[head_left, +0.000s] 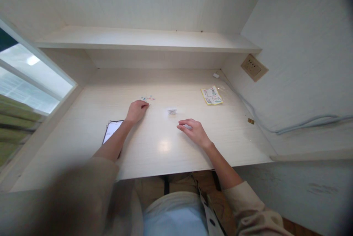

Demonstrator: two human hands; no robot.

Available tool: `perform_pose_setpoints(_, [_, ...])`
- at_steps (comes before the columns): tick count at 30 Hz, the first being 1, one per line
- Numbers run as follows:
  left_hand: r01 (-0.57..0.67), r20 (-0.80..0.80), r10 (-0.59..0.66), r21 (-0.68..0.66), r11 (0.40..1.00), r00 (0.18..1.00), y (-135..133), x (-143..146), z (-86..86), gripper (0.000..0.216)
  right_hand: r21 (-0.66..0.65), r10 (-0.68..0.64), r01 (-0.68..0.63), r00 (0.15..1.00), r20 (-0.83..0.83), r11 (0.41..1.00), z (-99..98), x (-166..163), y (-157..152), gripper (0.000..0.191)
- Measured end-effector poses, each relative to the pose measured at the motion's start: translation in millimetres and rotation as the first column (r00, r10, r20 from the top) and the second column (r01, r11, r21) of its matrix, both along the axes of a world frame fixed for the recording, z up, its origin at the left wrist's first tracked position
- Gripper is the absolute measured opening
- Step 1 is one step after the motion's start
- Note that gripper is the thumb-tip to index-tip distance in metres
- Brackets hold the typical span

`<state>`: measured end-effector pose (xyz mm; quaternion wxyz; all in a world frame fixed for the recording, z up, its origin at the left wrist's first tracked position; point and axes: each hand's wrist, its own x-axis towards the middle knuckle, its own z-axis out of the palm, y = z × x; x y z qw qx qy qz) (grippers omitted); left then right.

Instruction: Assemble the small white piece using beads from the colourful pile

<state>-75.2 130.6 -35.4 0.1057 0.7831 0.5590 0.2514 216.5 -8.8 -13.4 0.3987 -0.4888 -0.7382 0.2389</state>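
My left hand (136, 111) rests on the pale desk (154, 147) with its fingers curled, its fingertips next to a few tiny coloured bits (148, 98). Whether it holds one of them is too small to tell. My right hand (193, 131) lies palm down on the desk with its fingers loosely bent over a small pale object that I cannot make out. A small white piece (172, 111) sits on the desk between the two hands, touched by neither.
A tablet or phone with a lit white screen (111, 131) lies under my left forearm. A yellow-edged printed packet (211, 95) lies at the back right. A shelf (143, 39) spans the back, with a wall socket (254, 67) and grey cable (303, 123) at right.
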Motion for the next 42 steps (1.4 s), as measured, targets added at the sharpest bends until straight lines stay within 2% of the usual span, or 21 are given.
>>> perform_pose_setpoints(6, [0.012, 0.022, -0.014, 0.061, 0.998, 1.000, -7, 1, 2.2, 0.027, -0.011, 0.008, -0.008, 1.000, 0.003, 1.000, -1.7, -1, 0, 0.022])
perform_pose_setpoints(10, [-0.025, 0.121, 0.013, 0.100, 0.995, 0.993, -19, 5, 12.0, 0.032, -0.005, 0.011, -0.012, 1.000, -0.007, 1.000, 1.3, 0, 1, 0.022])
perform_pose_setpoints(14, [-0.017, 0.258, -0.003, 0.074, 0.997, 0.966, -38, 6, 25.2, 0.043, -0.016, -0.016, 0.015, 0.999, -0.047, 1.000, 3.4, 8, 6, 0.025])
perform_pose_setpoints(18, [-0.008, 0.525, 0.019, -0.023, 1.000, 0.851, -60, -1, 32.8, 0.055, -0.156, -0.125, 0.094, 0.972, -0.201, 0.983, -4.2, 25, 18, 0.036])
perform_pose_setpoints(21, [0.040, 0.678, 0.036, -0.096, 0.995, 0.735, -73, -7, 34.6, 0.061, -0.249, -0.242, 0.152, 0.889, -0.388, 0.957, -12.9, 39, 28, 0.046])
perform_pose_setpoints(24, [0.079, 0.762, 0.051, -0.133, 0.988, 0.645, -82, -10, 36.1, 0.065, -0.309, -0.345, 0.214, 0.811, -0.472, 0.927, -18.3, 51, 32, 0.051])
perform_pose_setpoints(27, [0.090, 0.799, 0.074, -0.158, 0.983, 0.596, -87, -11, 37.4, 0.066, -0.356, -0.406, 0.249, 0.773, -0.487, 0.901, -20.2, 57, 29, 0.052])
perform_pose_setpoints(30, [0.102, 0.803, 0.069, -0.160, 0.982, 0.591, -91, -10, 36.5, 0.067, -0.361, -0.405, 0.245, 0.776, -0.484, 0.900, -20.3, 58, 25, 0.052])
perform_pose_setpoints(36, [0.144, 0.756, 0.033, -0.167, 0.975, 0.654, -97, -2, 27.9, 0.065, -0.315, -0.361, 0.230, 0.809, -0.464, 0.921, -19.8, 54, 22, 0.050])
perform_pose_setpoints(42, [0.142, 0.761, 0.041, -0.173, 0.975, 0.648, -94, -2, 23.0, 0.065, -0.320, -0.366, 0.237, 0.818, -0.443, 0.917, -21.2, 53, 23, 0.050])
